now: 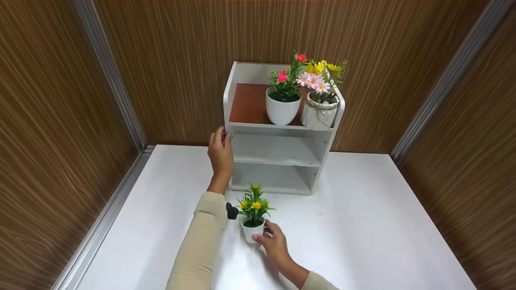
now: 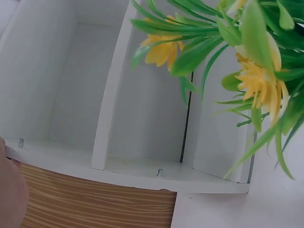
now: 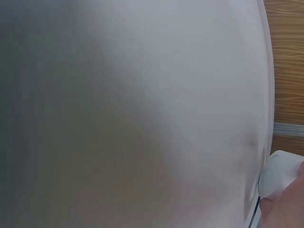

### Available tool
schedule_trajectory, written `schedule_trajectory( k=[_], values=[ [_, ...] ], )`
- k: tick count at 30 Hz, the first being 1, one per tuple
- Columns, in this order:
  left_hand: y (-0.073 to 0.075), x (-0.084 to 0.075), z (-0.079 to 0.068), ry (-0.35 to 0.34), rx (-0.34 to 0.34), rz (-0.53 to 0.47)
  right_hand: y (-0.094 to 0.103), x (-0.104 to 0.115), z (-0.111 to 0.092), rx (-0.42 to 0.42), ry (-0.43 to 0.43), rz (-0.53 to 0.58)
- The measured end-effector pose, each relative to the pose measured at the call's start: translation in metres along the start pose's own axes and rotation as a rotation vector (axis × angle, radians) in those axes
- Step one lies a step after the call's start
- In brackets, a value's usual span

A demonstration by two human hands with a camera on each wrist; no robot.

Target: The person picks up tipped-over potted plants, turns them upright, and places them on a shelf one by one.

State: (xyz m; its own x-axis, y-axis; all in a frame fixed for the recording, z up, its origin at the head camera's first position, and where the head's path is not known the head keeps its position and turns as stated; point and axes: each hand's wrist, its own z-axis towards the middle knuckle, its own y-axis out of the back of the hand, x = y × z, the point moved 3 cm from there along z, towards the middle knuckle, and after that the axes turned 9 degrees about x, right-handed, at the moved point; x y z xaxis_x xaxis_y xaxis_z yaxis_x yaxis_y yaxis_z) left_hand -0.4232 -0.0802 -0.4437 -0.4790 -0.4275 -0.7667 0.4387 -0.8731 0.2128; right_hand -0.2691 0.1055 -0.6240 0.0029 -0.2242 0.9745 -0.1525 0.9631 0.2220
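Note:
In the head view my right hand (image 1: 276,245) grips a small white flowerpot (image 1: 253,233) from its right side, thumb at the front. Green leaves and yellow flowers (image 1: 256,205) stand up from the pot, which is in front of a white shelf unit (image 1: 278,164). My left hand (image 1: 221,155) rests against the unit's left side panel, fingers pointing up, just below its top board. The left wrist view has the yellow flowers (image 2: 259,83) close to the camera, with part of the left hand (image 2: 12,194) at the panel. Little of the right hand (image 3: 287,204) shows beside the white pot (image 3: 275,175).
On the unit's reddish top board (image 1: 248,104) stand a white pot with pink-red flowers (image 1: 283,106) and a white pot tied with twine (image 1: 320,112), holding pink and yellow flowers. Wood-grain walls (image 1: 181,80) enclose the white table (image 1: 363,225) at the back and sides.

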Motion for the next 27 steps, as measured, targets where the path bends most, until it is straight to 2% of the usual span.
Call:
schedule_trajectory(
  k=[15, 18, 23, 27],
  values=[
    [-0.001, 0.0, 0.0, 0.02, -0.003, -0.001, 0.029, -0.007, 0.03, -0.03, 0.126, -0.007],
    [0.0, 0.0, 0.0, 0.026, -0.004, 0.002, 0.034, -0.01, 0.034, -0.031, 0.134, 0.004],
    [0.0, 0.0, 0.0, 0.027, -0.011, -0.007, 0.038, -0.013, 0.038, 0.014, 0.136, 0.024],
    [0.0, 0.0, 0.001, 0.027, -0.006, -0.014, 0.04, -0.015, 0.038, 0.029, 0.103, 0.005]
  ],
)
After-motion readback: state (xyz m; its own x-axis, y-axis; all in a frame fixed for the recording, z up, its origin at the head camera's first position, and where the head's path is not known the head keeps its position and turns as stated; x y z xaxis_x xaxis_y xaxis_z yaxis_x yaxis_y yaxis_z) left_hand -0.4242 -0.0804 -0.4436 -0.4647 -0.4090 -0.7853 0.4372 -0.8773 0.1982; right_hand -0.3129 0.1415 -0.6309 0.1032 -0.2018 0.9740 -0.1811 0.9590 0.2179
